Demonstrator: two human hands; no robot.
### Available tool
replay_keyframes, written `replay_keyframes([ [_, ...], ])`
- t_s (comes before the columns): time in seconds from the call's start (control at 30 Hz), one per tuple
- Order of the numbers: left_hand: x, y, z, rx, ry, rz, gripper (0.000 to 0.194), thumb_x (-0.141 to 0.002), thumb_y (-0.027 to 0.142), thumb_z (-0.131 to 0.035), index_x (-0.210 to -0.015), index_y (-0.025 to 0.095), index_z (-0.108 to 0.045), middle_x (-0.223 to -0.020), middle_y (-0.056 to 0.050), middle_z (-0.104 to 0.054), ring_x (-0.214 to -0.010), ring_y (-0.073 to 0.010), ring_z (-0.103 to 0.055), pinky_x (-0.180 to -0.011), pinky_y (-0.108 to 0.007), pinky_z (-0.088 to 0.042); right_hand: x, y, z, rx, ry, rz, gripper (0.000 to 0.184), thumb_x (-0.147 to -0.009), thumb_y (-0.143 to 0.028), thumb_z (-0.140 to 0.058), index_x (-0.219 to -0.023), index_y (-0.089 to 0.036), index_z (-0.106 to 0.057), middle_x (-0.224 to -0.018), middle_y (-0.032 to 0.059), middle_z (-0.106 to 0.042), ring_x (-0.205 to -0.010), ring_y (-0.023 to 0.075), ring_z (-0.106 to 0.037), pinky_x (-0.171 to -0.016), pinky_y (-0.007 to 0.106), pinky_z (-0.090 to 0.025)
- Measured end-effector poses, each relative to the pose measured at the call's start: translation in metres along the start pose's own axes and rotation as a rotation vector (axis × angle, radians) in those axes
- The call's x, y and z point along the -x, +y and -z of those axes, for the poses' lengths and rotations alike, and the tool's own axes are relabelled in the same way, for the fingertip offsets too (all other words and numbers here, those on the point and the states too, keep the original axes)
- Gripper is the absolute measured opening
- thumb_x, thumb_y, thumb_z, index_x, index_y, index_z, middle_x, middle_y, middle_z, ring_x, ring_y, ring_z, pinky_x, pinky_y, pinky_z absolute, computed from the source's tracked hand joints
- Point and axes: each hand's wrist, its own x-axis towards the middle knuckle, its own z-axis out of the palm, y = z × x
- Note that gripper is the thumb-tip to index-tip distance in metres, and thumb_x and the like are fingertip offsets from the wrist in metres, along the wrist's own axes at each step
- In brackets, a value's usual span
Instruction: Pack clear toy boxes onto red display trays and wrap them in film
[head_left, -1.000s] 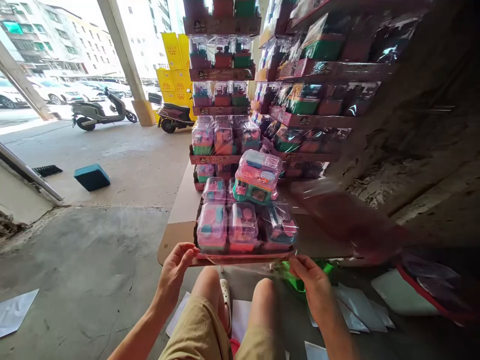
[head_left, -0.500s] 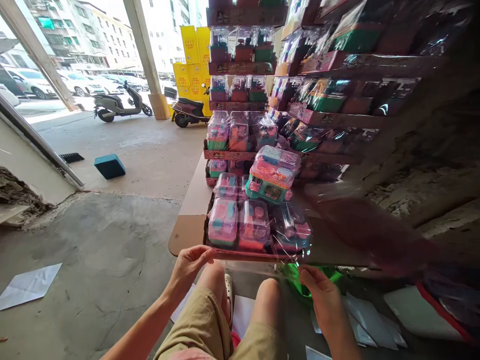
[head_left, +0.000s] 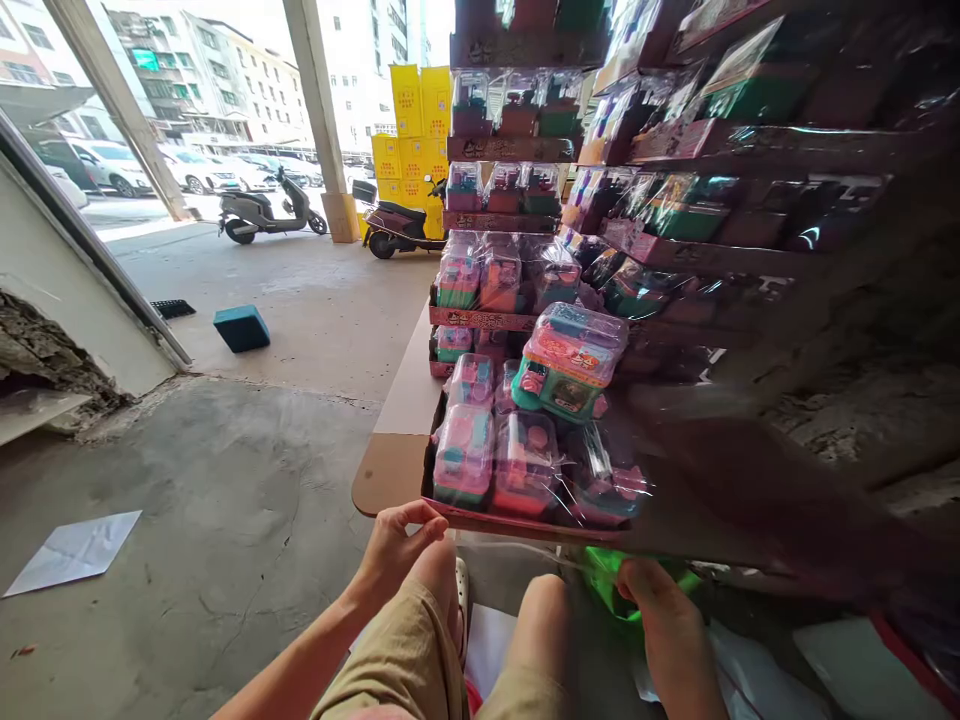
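A display tray [head_left: 480, 513] of toy sets in clear-lidded cases stands at the table's front edge. Clear plastic film [head_left: 517, 547] stretches below the tray's front edge, between my hands. At the tray's front left corner, my left hand [head_left: 401, 540] is closed in a pinch on the film. Below the front right corner, my right hand [head_left: 660, 610] is also closed on it, though its fingertips are partly hidden. One pink and green toy case [head_left: 570, 365] lies tilted on top of the other cases [head_left: 463, 455].
Stacked trays of similar toys [head_left: 502, 220] rise behind and to the right. A green bag [head_left: 611, 590] hangs or lies below the table [head_left: 379, 480]. White sheets [head_left: 71, 552] and a blue block [head_left: 241, 328] lie on the floor. Scooters [head_left: 270, 207] and yellow cartons [head_left: 409, 150] stand farther back.
The view has shifted, so the scene sits farther right and slightly lower. Film near the right hand has dropped below the tray's front edge. Both hands stay closed.
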Motion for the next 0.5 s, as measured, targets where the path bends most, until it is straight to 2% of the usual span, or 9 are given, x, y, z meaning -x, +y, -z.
replay_keyframes([
  [0.1, -0.001, 0.001, 0.0, -0.036, 0.014, -0.026, 0.03, -0.075, 0.039, -0.059, -0.058, 0.016, -0.063, -0.058, 0.0, -0.063, -0.058, -0.0129, -0.054, -0.061, -0.022, -0.042, -0.001, -0.001, -0.002, -0.007, -0.01, -0.059, 0.051, -0.047, -0.069, -0.07, -0.055, -0.02, -0.059, -0.054, 0.0005, -0.052, -0.057, 0.0165, -0.045, -0.054, 0.031, -0.039],
  [0.33, -0.006, -0.005, 0.001, -0.12, 0.034, -0.062, 0.026, -0.073, 0.039, -0.059, -0.058, 0.018, -0.064, -0.058, 0.0, -0.066, -0.058, -0.0145, -0.058, -0.062, -0.025, -0.048, -0.002, 0.004, -0.009, -0.075, 0.001, 0.0, 0.041, -0.054, -0.058, -0.071, -0.068, -0.02, -0.064, -0.065, 0.0024, -0.061, -0.066, 0.0197, -0.053, -0.063, 0.032, -0.044],
  [0.4, -0.008, -0.009, 0.001, -0.158, 0.051, -0.071, 0.027, -0.073, 0.04, -0.058, -0.058, 0.018, -0.064, -0.059, -0.001, -0.067, -0.06, -0.0154, -0.06, -0.062, -0.025, -0.049, -0.004, 0.009, -0.01, -0.059, -0.002, 0.045, 0.04, -0.058, -0.058, -0.069, -0.068, -0.02, -0.064, -0.065, 0.0026, -0.061, -0.065, 0.0198, -0.053, -0.063, 0.033, -0.045],
  [0.5, -0.009, -0.012, 0.0, -0.211, 0.1, -0.097, 0.024, -0.072, 0.038, -0.059, -0.06, 0.019, -0.065, -0.062, -0.002, -0.069, -0.061, -0.0165, -0.061, -0.059, -0.025, -0.05, -0.008, 0.016, -0.008, 0.036, -0.005, 0.204, 0.033, -0.068, -0.053, -0.064, -0.069, -0.02, -0.065, -0.078, 0.0043, -0.059, -0.076, 0.0206, -0.055, -0.068, 0.034, -0.046],
])
